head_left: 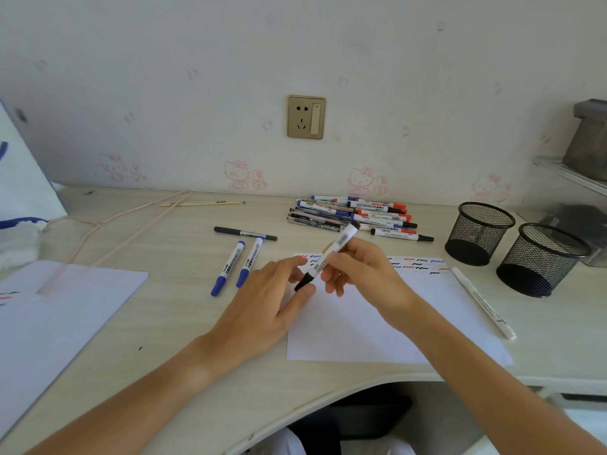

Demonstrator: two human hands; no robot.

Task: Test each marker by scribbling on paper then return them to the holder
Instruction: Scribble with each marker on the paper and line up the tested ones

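Note:
My right hand (363, 269) grips a white marker with a black cap (331, 254), held slanted over the white paper (377, 326). My left hand (279, 290) pinches the black cap at the marker's lower end between thumb and fingers. Rows of red, blue and black squiggles (420, 262) run along the paper's top edge. A pile of several markers (354, 215) lies behind the paper. Two empty black mesh holders (478, 233) (542, 259) stand at the right.
Two blue-capped markers (228, 269) (250, 261) and a black one (244, 233) lie left of the paper. A white pen (483, 302) lies along the paper's right edge. Another sheet (59, 323) covers the desk's left side. The desk's front edge curves inward.

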